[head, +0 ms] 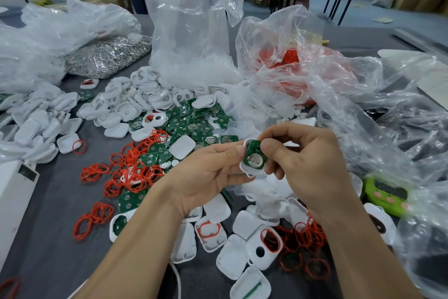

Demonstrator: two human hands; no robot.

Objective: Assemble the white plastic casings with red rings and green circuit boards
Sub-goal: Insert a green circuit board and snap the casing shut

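Both hands raised above the bench point(55, 201). Left hand point(206, 175) cradles a white casing point(249, 170); right hand point(303, 158) pinches the green board point(253, 156) into it. Parts look light, stiff, thin. Best held by the edges.

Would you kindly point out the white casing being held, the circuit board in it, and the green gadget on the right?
white casing point(249, 172): head view, lower white rim.
circuit board point(254, 159): head view, middle of green face.
green gadget point(389, 192): head view, dark screen.
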